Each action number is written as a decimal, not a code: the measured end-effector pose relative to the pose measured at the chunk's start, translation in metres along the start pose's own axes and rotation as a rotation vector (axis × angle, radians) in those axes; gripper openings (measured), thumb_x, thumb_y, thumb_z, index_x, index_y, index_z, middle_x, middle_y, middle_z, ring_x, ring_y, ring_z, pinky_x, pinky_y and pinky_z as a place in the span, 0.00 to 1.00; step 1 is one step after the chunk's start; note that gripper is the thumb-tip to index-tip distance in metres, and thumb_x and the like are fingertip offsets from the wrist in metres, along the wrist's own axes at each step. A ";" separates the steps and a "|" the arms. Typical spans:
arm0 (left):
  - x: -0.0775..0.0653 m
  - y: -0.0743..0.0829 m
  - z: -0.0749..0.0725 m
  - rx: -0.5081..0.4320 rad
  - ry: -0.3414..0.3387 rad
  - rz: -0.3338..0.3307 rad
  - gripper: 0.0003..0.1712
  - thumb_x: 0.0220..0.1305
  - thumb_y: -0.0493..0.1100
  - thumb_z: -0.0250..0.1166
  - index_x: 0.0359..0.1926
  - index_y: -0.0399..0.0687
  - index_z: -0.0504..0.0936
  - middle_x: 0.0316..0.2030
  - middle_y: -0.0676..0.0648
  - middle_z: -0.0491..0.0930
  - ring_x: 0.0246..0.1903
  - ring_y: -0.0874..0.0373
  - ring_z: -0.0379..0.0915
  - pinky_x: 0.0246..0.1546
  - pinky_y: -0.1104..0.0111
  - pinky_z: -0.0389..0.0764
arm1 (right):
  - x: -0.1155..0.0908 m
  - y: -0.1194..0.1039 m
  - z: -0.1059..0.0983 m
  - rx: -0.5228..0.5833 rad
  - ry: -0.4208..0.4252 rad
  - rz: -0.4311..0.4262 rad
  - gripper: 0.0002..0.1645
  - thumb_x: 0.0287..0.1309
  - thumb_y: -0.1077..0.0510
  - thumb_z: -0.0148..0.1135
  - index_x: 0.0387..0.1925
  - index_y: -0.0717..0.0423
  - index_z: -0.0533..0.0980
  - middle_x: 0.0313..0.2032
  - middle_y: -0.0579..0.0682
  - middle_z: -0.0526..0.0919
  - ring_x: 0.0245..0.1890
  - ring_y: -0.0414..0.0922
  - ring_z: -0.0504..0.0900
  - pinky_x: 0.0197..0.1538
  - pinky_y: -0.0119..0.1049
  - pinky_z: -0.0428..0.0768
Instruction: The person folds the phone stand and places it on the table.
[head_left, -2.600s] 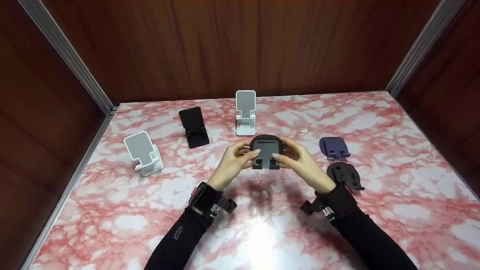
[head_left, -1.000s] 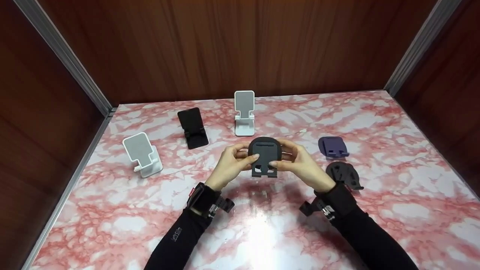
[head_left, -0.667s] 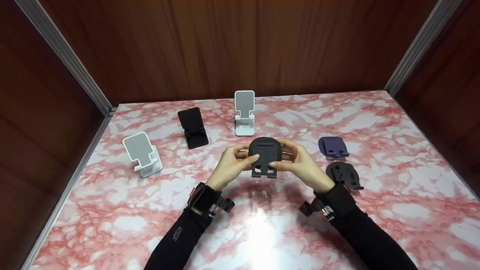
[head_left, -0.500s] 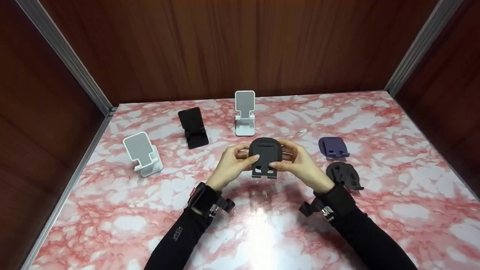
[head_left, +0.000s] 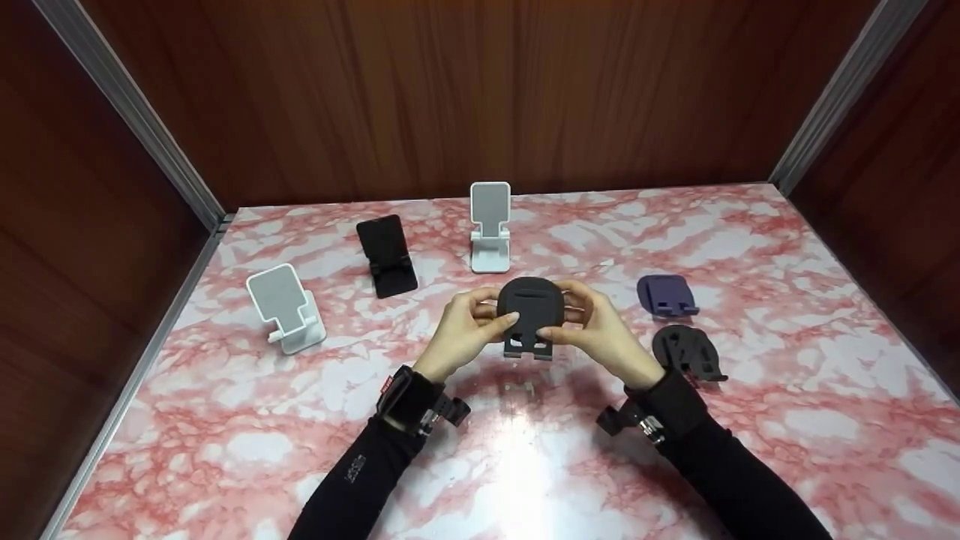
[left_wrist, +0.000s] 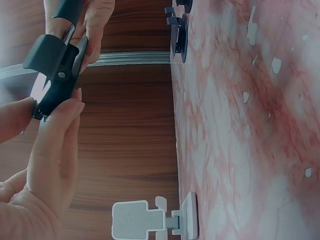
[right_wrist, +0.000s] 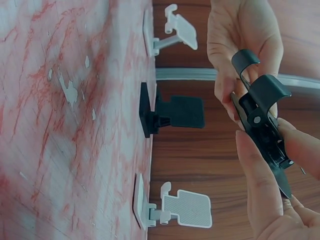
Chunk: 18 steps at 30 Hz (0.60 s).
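Observation:
Both hands hold a folding black phone stand (head_left: 529, 300) above the table at the middle of the head view. It has a rounded back plate and two hooked feet at its lower end. My left hand (head_left: 466, 330) pinches its left side, thumb on the front face, fingers behind. On the other side my right hand (head_left: 600, 330) grips it likewise. From the side, in the right wrist view, the stand (right_wrist: 257, 112) shows two curved hooks and a hinge pin. Parts of the fingers are hidden behind the plate.
On the marbled table (head_left: 255, 450), a white phone stand (head_left: 279, 296) stands left, a black one (head_left: 386, 251) beyond it and another white one (head_left: 490, 214) at the back. A purple stand (head_left: 667, 294) and a dark round one (head_left: 686, 349) lie folded at right. Wood panels (head_left: 480, 97) enclose the table.
Since the earliest frame the held stand has tilted, its hooked feet now lower in view and its face darker. Lately it has sunk slightly. The hands keep their grip; the other stands stay put.

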<state>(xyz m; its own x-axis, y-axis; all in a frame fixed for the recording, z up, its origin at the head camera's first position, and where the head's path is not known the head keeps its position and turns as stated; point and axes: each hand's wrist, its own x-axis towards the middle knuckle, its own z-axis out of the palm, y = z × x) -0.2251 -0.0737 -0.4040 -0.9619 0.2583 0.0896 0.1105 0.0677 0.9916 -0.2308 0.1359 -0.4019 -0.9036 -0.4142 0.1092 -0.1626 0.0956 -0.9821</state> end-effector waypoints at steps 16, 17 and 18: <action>-0.001 0.001 0.001 -0.002 0.002 0.013 0.17 0.57 0.37 0.65 0.47 0.33 0.76 0.37 0.35 0.83 0.30 0.61 0.82 0.35 0.66 0.84 | -0.001 -0.003 -0.002 -0.022 -0.005 0.003 0.35 0.46 0.60 0.70 0.58 0.54 0.67 0.52 0.56 0.78 0.47 0.46 0.80 0.47 0.37 0.82; 0.000 0.001 0.001 0.004 0.006 0.018 0.17 0.56 0.37 0.66 0.46 0.34 0.76 0.36 0.36 0.84 0.30 0.61 0.82 0.34 0.66 0.84 | -0.001 -0.004 -0.002 -0.015 -0.013 0.005 0.35 0.47 0.60 0.70 0.59 0.54 0.67 0.52 0.56 0.77 0.47 0.46 0.80 0.47 0.37 0.82; 0.000 0.001 0.001 0.003 0.009 0.017 0.17 0.56 0.38 0.66 0.46 0.34 0.76 0.36 0.36 0.84 0.30 0.61 0.82 0.34 0.65 0.84 | -0.001 -0.005 -0.003 0.004 -0.024 0.009 0.36 0.48 0.60 0.69 0.59 0.54 0.66 0.53 0.57 0.77 0.48 0.46 0.80 0.47 0.38 0.82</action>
<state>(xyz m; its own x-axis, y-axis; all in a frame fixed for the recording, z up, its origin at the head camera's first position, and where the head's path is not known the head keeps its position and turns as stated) -0.2244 -0.0729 -0.4026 -0.9621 0.2508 0.1070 0.1275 0.0667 0.9896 -0.2299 0.1387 -0.3965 -0.8954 -0.4346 0.0965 -0.1526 0.0960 -0.9836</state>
